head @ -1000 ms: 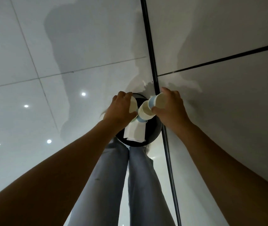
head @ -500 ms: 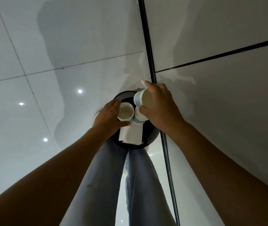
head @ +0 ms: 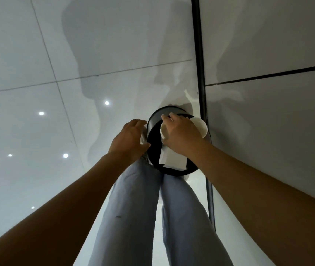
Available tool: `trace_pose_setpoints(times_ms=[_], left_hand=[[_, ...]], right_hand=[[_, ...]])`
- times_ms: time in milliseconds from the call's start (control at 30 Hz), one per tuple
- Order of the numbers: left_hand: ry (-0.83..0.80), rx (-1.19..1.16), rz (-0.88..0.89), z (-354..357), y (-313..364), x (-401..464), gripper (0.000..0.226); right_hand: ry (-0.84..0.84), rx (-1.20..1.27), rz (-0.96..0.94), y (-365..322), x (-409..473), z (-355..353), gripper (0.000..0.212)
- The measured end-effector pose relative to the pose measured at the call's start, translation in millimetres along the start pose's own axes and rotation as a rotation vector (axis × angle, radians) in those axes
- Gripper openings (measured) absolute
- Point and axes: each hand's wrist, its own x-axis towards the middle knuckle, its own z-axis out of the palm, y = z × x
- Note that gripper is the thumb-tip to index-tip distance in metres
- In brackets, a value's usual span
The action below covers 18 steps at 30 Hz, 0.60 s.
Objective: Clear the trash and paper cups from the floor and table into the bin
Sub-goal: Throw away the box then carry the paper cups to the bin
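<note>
Compared with half a second earlier, the left hand [head: 128, 140] has drawn away from the paper cups to the left edge of the black bin [head: 153, 123], while the right hand [head: 181, 135] has sunk lower over the bin mouth. Right hand: grip clenched around paper cups [head: 200, 125], one rim showing at its left side and another at its right; the exact count cannot be told. Left hand: grip released, fingers relaxed, nothing clearly held, though something pale shows just beyond its fingers. Folded white paper [head: 173, 160] already lies inside the bin, towards the lower part of its opening. Bin location: centre of the frame, on the glossy tiled floor [head: 37, 54], just left of a dark vertical strip [head: 200, 64] and directly beyond the person's jeans-clad legs [head: 133, 208].

Step in hand, as judged: dropping the cups. To do it well, keep the hand centred over the opening, let go only once every cup is clear of the rim, and steady the bin with the free hand so that it does not tip.
</note>
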Motion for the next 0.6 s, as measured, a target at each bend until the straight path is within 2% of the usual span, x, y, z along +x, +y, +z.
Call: trace_pose_setpoints(times_ms=[100, 300, 600], left_hand=[[-0.005, 0.017, 0.025, -2.3, 2.4, -2.8, 0.068], [0.017, 0.026, 0.035, -25.3, 11.9, -30.1, 0.062], [0.204, 0.015, 0.046, -93.6, 35.0, -163.0, 0.056]], right_hand=[[0.015, -0.106, -0.001, -2.7, 4.2, 12.6, 0.075], [0.016, -0.051, 0.024, -20.1, -19.4, -10.0, 0.077], [0.068, -0.171, -0.125, -100.2, -140.0, -92.4, 0.066]])
